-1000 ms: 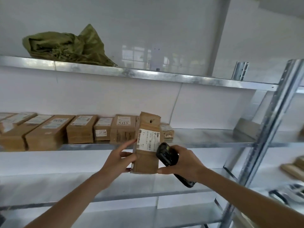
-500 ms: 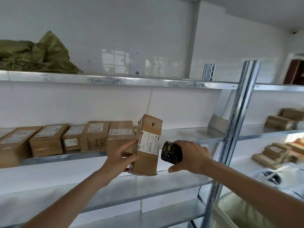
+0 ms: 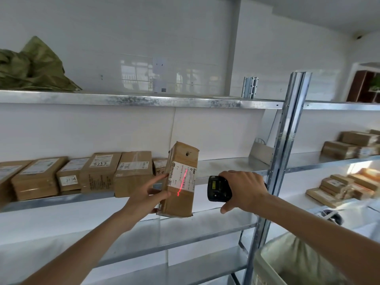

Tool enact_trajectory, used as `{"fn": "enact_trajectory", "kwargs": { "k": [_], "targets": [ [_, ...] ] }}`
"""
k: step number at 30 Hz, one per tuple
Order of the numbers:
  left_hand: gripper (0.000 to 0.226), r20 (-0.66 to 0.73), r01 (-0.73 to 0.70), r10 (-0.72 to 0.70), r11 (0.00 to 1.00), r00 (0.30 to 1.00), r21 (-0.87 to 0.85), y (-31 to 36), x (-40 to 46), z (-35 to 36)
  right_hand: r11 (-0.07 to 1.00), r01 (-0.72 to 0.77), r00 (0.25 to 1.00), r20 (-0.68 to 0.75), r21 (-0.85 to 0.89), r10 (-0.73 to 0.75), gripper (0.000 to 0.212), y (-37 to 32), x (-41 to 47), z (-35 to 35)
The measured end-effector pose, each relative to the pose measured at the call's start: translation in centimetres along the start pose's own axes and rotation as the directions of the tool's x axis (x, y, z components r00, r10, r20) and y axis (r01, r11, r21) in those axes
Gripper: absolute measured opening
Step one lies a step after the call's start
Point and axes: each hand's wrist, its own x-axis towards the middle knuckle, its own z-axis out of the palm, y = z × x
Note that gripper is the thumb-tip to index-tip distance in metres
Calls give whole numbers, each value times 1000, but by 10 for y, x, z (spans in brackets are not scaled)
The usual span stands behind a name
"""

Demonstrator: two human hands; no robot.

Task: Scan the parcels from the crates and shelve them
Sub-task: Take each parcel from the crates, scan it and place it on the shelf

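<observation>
Head view. Galvanised steel shelving (image 3: 144, 100) against white wall, grey upright post (image 3: 287, 140) just right of right hand. Left hand (image 3: 147, 197) grips upright cardboard parcel (image 3: 181, 179) by its left side, fingers (image 3: 159, 177) curled round it, held in air before middle shelf. Red scan line crosses parcel's label (image 3: 182, 177). Right hand (image 3: 241, 190) clenched round black scanner (image 3: 218, 188), aimed at label, apart from parcel. Row of shelved parcels (image 3: 98, 173) left of left hand; bare shelf stretch behind right hand. Green sack (image 3: 35, 66) on top shelf, far left. More boxes (image 3: 347, 147) right of post.
</observation>
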Motion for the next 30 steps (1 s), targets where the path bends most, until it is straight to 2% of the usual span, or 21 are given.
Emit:
{"fn": "enact_trajectory", "kwargs": {
  "k": [18, 22, 26, 30],
  "targets": [
    [53, 18, 8, -8, 1000, 1000, 16, 16, 10, 36, 1000, -1, 1000, -4, 3, 1, 81, 35, 5, 2],
    [50, 16, 10, -10, 1000, 1000, -4, 14, 12, 45, 985, -28, 1000, 15, 170, 26, 86, 39, 7, 8],
    [48, 2, 29, -29, 998, 1000, -57, 10, 18, 63, 900, -12, 999, 49, 437, -10, 89, 38, 5, 23],
    [43, -12, 55, -57, 991, 998, -124, 9, 22, 84, 835, 38, 997, 41, 548, -73, 99, 34, 3, 40]
  ]
}}
